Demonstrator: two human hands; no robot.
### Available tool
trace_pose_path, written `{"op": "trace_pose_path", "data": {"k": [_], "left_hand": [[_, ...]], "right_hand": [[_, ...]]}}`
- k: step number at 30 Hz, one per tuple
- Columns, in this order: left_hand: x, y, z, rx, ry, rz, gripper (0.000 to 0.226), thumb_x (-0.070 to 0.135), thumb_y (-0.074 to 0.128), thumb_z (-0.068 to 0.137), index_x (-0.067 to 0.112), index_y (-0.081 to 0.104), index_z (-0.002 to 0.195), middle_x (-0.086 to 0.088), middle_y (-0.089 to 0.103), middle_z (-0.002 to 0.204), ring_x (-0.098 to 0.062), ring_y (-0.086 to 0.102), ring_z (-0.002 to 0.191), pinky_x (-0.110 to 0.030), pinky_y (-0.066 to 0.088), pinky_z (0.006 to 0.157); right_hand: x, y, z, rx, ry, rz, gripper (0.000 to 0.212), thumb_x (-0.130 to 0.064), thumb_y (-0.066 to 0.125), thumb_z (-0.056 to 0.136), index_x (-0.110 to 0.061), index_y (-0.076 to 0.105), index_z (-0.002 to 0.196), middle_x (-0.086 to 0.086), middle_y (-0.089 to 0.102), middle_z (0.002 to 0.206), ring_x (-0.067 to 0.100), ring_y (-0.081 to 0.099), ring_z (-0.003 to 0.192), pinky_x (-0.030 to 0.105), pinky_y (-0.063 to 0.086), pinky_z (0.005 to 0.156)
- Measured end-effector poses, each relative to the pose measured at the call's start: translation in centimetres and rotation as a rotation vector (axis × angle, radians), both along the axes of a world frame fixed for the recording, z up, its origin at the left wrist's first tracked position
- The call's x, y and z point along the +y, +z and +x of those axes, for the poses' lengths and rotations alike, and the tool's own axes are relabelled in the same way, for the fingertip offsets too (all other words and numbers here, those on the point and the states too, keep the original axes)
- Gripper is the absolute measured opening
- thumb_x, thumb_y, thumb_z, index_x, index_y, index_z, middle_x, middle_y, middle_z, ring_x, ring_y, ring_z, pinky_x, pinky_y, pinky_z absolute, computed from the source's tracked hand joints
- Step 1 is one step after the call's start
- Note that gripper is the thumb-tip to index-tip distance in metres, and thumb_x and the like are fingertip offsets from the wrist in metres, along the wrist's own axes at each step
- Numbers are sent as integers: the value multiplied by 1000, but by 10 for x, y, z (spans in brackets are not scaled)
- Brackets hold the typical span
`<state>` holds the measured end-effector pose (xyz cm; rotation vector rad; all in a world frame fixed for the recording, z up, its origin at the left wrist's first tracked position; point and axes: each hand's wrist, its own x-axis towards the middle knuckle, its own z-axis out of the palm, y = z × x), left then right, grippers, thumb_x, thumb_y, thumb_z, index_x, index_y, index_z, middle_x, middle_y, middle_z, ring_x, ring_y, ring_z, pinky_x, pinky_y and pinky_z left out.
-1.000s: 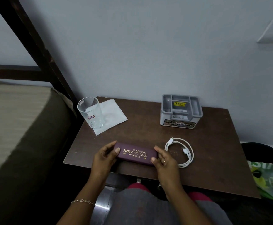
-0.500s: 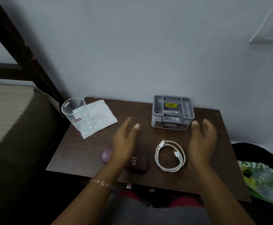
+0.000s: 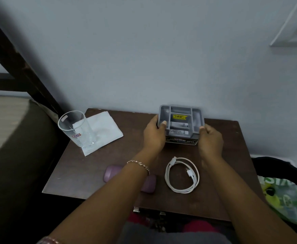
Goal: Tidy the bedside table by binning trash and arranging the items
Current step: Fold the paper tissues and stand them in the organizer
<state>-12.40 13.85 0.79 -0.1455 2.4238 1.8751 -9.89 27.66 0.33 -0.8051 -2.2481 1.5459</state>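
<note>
A grey plastic organiser [image 3: 180,123] with several compartments and a yellow sticker stands at the back of the dark wooden bedside table [image 3: 94,169]. My left hand [image 3: 154,133] grips its left side and my right hand [image 3: 210,140] grips its right side. A purple spectacle case [image 3: 111,173] lies near the front edge, mostly hidden under my left forearm. A coiled white cable [image 3: 182,175] lies between my forearms. A clear glass [image 3: 75,128] stands on a white napkin [image 3: 102,132] at the back left.
A bed with a dark frame [image 3: 12,138] borders the table on the left. A black bin [image 3: 274,166] holding a green plastic bag [image 3: 285,196] sits to the right. The wall rises directly behind the table.
Both hands let go of the spectacle case, left it near the front edge, reached to the back of the table and closed on the grey organiser's sides.
</note>
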Motion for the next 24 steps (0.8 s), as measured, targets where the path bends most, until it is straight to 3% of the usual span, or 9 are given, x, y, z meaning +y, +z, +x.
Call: {"op": "trace_pose_path", "data": {"k": [5,9,14,19,22,24], "left_hand": [[-45,-8,-9,65,74,-16,35,33,45,82,22,63,110,-5,71,105,-25,65,100,-49,50,91],[-85,-8,-19,34,146,-36,37,30,43,81,21,64,110,-7,70,107,-27,64,102,-50,49,93],[-111,-9,-23,23,179,-33,30,11,37,95,17,62,110,-9,67,106,-31,60,106,-41,47,92],[-115,-10,-19,30,157,-28,31,17,37,97,14,58,118,-9,64,114,-26,59,109,-42,48,95],[-112,0,-10,46,168,-38,40,32,38,96,12,51,128,-7,57,130,-21,52,121,-42,40,106],[-111,12,9,95,212,-6,38,28,39,99,18,46,135,7,49,136,-1,44,126,-19,32,108]], "right_hand": [[-36,1,-11,9,68,12,27,-15,44,95,2,63,86,9,55,72,20,47,70,29,34,64],[-79,-1,-21,10,133,-8,27,-15,43,95,-5,56,73,5,48,65,19,42,66,30,32,63],[-114,-6,-29,-23,129,-60,29,-17,41,97,-6,61,80,7,53,73,18,44,66,30,32,57],[-119,-7,-26,-18,122,-80,29,-18,42,97,-3,65,90,9,59,78,19,48,69,29,33,57],[-114,-6,-21,-33,131,-113,31,-25,45,97,-2,62,110,12,64,104,25,57,98,31,42,82],[-104,-5,-8,-30,199,-120,31,-29,51,94,-7,59,115,9,61,113,21,54,111,29,40,95]]}}
